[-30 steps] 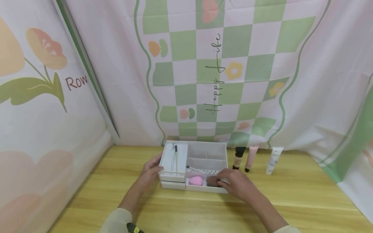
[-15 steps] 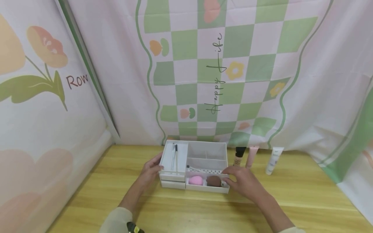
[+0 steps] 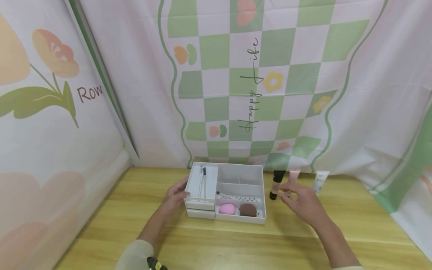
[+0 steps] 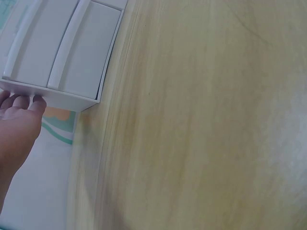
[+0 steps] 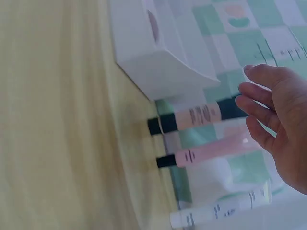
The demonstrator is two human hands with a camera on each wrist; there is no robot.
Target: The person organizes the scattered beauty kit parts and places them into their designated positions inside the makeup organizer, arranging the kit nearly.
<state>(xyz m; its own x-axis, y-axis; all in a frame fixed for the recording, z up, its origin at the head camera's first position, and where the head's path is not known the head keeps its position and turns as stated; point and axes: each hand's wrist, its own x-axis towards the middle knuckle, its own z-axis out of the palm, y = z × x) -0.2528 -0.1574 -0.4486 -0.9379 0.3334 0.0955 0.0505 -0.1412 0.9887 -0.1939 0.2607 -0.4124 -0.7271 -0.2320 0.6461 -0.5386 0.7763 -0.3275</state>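
Note:
A white desktop organizer (image 3: 240,219) with drawers stands on the wooden table. My left hand (image 3: 175,197) touches its left side; in the left wrist view the fingertips lie along the side wall. Its front tray holds a pink makeup sponge (image 3: 227,209) and a brown one (image 3: 248,210). My right hand (image 3: 302,202) is in the air right of the organizer, holding nothing, fingers loosely bent. Its fingertips overlap the edge of a black-capped foundation tube (image 3: 275,186) in the head view. Behind the hand stands a pink tube (image 5: 216,147), partly hidden.
A white tube (image 3: 321,179) stands farther right, partly covered by the right hand in the head view. Thin brushes (image 3: 204,182) lie on the organizer's left top. Another thin stick and a dotted strip (image 3: 244,198) lie in its middle compartment. A patterned curtain (image 3: 216,82) hangs behind.
My right hand has left the front tray beside the brown sponge and moved right toward the tubes. The brown sponge is now fully in view. The left hand has stayed at the organizer's side.

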